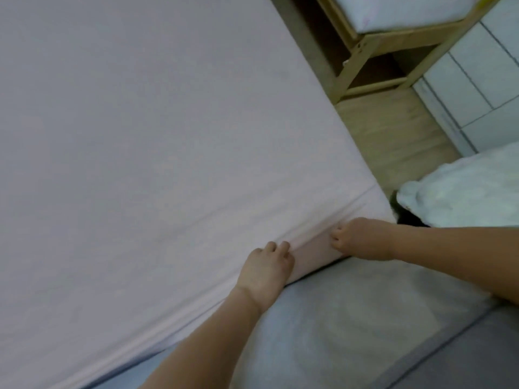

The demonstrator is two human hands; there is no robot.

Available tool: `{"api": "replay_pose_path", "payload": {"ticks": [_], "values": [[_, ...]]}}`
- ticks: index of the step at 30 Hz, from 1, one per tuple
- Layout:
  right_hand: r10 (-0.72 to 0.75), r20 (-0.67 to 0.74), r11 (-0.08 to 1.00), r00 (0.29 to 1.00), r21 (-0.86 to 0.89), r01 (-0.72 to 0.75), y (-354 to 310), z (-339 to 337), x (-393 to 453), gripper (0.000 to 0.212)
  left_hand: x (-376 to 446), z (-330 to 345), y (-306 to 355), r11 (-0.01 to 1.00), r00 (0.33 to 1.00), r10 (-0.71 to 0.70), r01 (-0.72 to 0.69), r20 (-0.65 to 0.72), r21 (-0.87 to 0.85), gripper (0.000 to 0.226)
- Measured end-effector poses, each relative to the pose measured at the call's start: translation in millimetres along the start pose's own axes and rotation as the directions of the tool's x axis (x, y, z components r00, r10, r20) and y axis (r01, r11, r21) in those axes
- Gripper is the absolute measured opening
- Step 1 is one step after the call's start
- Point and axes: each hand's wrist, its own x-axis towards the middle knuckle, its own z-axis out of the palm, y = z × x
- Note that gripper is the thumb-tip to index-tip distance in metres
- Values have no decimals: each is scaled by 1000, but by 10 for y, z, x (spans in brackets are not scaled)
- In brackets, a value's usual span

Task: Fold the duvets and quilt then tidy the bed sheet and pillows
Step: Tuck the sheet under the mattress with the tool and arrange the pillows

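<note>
At the near corner of the bed, the left hand [265, 266] and right hand [362, 240] curl their fingers onto the pale pink bed sheet [140, 136], apparently tucking its edge; the sheet lies smooth across the mattress. A white bundle [460, 192], possibly a duvet, sits beside that corner, blurred; no pillows show.

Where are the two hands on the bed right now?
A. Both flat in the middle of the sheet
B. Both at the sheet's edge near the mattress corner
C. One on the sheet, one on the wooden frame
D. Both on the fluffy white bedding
B: the left hand and right hand both grip the pink sheet along its edge close to the mattress corner.
</note>
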Motion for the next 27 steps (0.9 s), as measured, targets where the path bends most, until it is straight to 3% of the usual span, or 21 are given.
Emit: {"api": "replay_pose_path", "payload": {"ticks": [4, 8, 10, 14, 16, 19, 23, 27], "values": [[43, -299, 997, 953, -42, -58, 236, 509, 55, 10, 462, 14, 193, 997, 998, -22, 26, -63, 75, 23], [134, -474, 991, 870, 55, -122, 348, 766, 175, 24, 796, 83, 358, 997, 999, 10, -7, -37, 81, 22], [172, -491, 983, 854, 146, -114, 374, 822, 243, 22, 920, 66, 413, 997, 999, -19, 21, -33, 73, 11], [258, -410, 950, 875, 274, -151, 371, 754, 246, 21, 1029, 60, 490, 987, 981, -151, 156, 118, -34, 14], [209, -263, 960, 942, 238, -146, 363, 655, 204, 22, 1038, 54, 516, 977, 971, -166, 186, 174, -102, 14], [77, -82, 971, 994, 232, -56, 369, 674, 177, 26, 1032, 16, 575, 964, 967, -129, 174, 220, -200, 10], [-14, 21, 982, 1000, 190, 10, 457, 526, 172, 25, 1151, -186, 594, 973, 935, -93, 158, 344, -168, 21], [0, 161, 916, 987, 395, -64, 619, 238, -10, 15, 1278, -399, 547, 970, 849, -46, 164, 526, -179, 42]]}}
